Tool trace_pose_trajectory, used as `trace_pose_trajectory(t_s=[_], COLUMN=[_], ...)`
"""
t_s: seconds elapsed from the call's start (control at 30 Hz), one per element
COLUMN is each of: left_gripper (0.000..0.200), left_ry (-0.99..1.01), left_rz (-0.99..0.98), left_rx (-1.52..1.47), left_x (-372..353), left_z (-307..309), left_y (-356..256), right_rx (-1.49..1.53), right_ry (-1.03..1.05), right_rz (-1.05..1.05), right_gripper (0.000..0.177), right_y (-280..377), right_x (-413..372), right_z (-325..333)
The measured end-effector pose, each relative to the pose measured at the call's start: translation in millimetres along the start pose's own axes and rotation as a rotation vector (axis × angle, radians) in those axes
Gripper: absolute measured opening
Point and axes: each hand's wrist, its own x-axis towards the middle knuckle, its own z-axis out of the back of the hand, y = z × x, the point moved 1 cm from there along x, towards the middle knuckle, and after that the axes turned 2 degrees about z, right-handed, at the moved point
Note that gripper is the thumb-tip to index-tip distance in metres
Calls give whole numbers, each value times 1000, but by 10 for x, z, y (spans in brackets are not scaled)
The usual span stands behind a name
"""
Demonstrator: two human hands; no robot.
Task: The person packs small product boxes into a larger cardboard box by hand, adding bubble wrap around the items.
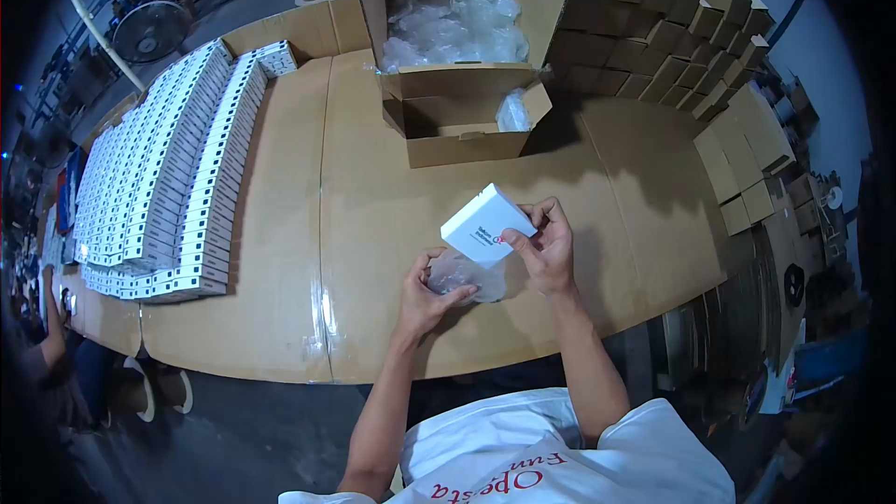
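My right hand point(549, 252) grips a flat white box point(485, 224) with dark and red print by its right side, thumb on the printed face. Just below it, my left hand point(431, 291) pinches a clear plastic bag point(467, 277) between thumb and fingers. The lower corner of the white box overlaps the bag in this view. Beyond both hands stands an open cardboard box point(467, 147) with a small plastic-wrapped bundle point(512, 112) at its right end.
A large carton point(371, 0) of crumpled clear bags point(455, 19) stands at the back. Long rows of stacked white boxes point(177, 168) fill the left side. Brown cartons point(653, 28) are piled at the back right. Cardboard sheets point(373, 224) cover the table. At far left, another person's arm point(51, 317) shows.
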Motion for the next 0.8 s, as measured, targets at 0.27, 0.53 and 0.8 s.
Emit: trace_pose_trajectory(t_s=[0.27, 0.53, 0.8], left_gripper=[55, 55, 59], left_ry=[27, 33, 31], left_rz=[15, 35, 13], left_rx=[-15, -5, -5], left_x=[-10, -6, 6], left_z=[-1, -14, -5], left_y=[-6, -19, 12], right_rx=[-270, -561, -550], right_ry=[161, 381, 455], right_rz=[82, 68, 0], right_gripper=[36, 32, 32], right_y=[224, 589, 408], right_x=[165, 423, 497], right_z=[156, 88, -213])
